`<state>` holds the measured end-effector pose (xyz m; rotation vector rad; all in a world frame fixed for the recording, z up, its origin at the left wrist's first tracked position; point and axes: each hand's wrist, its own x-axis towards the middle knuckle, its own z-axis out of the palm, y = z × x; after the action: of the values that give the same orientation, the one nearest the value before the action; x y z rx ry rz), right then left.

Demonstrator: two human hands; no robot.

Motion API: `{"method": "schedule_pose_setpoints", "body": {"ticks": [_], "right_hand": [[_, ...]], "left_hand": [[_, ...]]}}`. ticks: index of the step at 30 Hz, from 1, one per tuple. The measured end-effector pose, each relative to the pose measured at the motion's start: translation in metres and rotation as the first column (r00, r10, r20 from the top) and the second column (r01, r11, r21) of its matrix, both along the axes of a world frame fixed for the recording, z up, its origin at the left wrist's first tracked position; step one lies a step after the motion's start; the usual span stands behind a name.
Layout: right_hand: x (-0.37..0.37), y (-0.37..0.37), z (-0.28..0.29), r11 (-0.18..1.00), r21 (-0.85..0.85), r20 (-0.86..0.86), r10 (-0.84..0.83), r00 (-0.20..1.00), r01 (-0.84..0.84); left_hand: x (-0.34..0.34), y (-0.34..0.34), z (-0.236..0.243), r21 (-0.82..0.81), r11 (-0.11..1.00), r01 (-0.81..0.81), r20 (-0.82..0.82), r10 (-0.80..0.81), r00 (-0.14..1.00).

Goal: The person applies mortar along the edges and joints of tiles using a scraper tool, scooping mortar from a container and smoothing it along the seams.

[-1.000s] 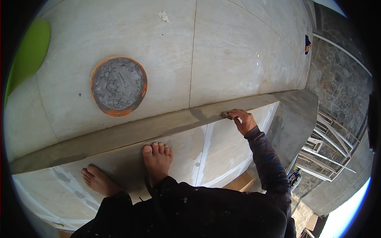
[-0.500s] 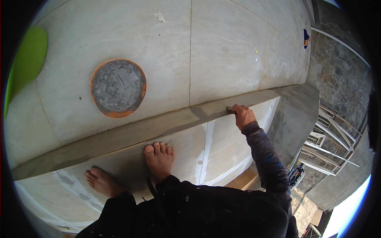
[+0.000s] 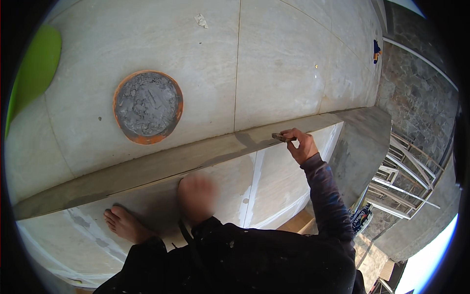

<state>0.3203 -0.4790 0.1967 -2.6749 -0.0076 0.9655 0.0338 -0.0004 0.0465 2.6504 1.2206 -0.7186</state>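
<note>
My right hand is pinching a small, flat grey-brown piece, possibly a scraper, between thumb and fingers. It hangs over the front edge of a long grey cement ledge. Darker damp-looking patches mark the ledge just left of the hand. On the tiled surface beyond it stands an orange tub filled with lumpy grey cement mix. My left hand is out of the picture.
My bare feet stand on pale panels with white seams. A bright green curved object is at far left. White frames and a dark printed container lie at right. A paper scrap lies on the far tiles.
My right hand has lifted and rolled, so the small piece in its fingers shows more plainly and sits slightly further left. My right foot is blurred by motion.
</note>
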Motion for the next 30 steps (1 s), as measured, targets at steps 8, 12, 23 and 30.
{"method": "schedule_pose_setpoints", "body": {"ticks": [8, 12, 23, 30], "right_hand": [[-0.036, 0.003, -0.005, 0.967, 0.093, 0.041, 0.235, 0.971, -0.238], [-0.013, 0.006, 0.008, 0.998, 0.028, -0.036, -0.059, 0.998, 0.06], [-0.02, 0.052, -0.032, 0.887, -0.387, -0.056, 0.25, 0.967, -0.252], [0.005, 0.064, -0.008, 0.993, -0.112, -0.032, -0.039, 0.999, 0.035]], "left_hand": [[0.008, -0.005, 0.003, 0.113, 0.974, 0.196, -0.033, -0.193, 0.981], [0.013, -0.006, 0.01, 0.084, 0.983, 0.161, -0.034, -0.158, 0.987], [0.003, -0.003, -0.005, 0.024, 0.996, 0.082, 0.006, -0.082, 0.997], [-0.013, 0.004, -0.011, -0.02, 0.988, -0.155, 0.058, 0.156, 0.986]]}}
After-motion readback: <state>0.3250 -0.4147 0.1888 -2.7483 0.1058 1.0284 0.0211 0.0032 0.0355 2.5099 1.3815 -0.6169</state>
